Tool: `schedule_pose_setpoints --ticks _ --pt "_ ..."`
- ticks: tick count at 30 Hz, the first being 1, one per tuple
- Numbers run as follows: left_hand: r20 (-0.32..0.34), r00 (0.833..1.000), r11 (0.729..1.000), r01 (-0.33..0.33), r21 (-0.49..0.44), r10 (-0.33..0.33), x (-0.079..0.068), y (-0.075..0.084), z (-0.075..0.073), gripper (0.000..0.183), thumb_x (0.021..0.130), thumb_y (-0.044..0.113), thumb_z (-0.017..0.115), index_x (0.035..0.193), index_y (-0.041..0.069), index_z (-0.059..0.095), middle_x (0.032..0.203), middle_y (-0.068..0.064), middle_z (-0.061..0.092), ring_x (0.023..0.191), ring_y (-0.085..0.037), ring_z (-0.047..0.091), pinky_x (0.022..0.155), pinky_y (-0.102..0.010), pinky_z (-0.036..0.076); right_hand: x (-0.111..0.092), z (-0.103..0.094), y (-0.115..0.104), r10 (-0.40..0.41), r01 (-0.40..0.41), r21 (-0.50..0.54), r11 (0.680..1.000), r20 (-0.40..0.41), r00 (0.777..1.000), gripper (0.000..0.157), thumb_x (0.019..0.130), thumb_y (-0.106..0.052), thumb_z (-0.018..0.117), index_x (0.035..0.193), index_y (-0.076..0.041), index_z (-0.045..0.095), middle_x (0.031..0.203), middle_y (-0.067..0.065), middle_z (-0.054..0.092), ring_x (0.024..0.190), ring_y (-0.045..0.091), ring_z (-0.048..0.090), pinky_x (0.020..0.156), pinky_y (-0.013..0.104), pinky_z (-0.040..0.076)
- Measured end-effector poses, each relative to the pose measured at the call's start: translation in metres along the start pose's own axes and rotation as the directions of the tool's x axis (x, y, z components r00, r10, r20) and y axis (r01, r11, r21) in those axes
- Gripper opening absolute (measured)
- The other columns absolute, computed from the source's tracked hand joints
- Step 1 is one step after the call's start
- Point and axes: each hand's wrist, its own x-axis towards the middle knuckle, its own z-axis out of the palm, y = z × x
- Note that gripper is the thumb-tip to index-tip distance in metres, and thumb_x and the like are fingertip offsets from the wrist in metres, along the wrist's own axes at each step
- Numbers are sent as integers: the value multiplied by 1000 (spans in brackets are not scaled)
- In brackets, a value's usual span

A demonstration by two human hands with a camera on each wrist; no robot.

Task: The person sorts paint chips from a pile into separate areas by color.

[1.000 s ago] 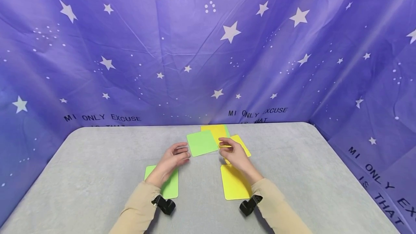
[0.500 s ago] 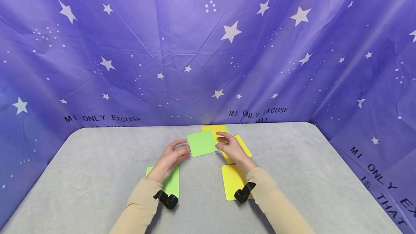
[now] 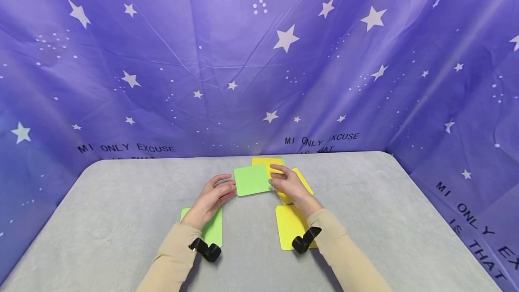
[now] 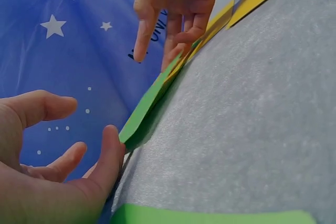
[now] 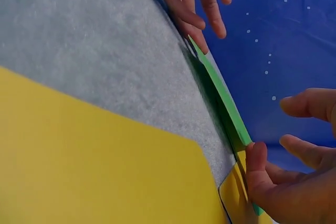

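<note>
A light green square card (image 3: 251, 180) is held between my two hands near the back of the table, and a shadow shows under it. My left hand (image 3: 211, 198) pinches its left edge, thumb at the corner, with the index finger (image 4: 52, 106) held away. At the right edge, my right hand (image 3: 292, 187) pinches the card near its corner, its thumb (image 5: 256, 158) against it. Behind the held card and the right hand lie yellow cards, one at the back (image 3: 261, 160) with a green edge showing, one slanted (image 3: 305, 183).
Under my left wrist lies another green card (image 3: 215, 231). A further yellow card (image 3: 287, 231) lies below my right wrist, partly covered by the wrist camera. The grey table (image 3: 365, 220) ends against a purple star-printed curtain (image 3: 227, 57).
My right hand has moved left onto the green card's right edge. The card has turned slightly and its near edge sits straighter. The left hand has barely moved.
</note>
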Motion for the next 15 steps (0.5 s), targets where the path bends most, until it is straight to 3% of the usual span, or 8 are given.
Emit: schedule_pose_setpoints --ticks 6,15 --pt "-26 1000 1000 -4 11 4 -4 0 4 51 87 -12 51 136 -11 37 129 -31 46 108 -25 56 99 -36 45 -7 0 0 -12 11 16 1000 8 1000 55 86 -1 62 139 1 47 131 28 52 101 24 60 82 34 51" --pt "-10 1000 998 21 62 -20 -10 0 12 54 86 -12 54 138 -7 42 133 -31 46 106 -26 58 90 -30 49 -19 -1 3 -29 29 -13 1000 -22 999 53 83 1 64 135 0 53 121 22 54 84 17 55 67 27 49"
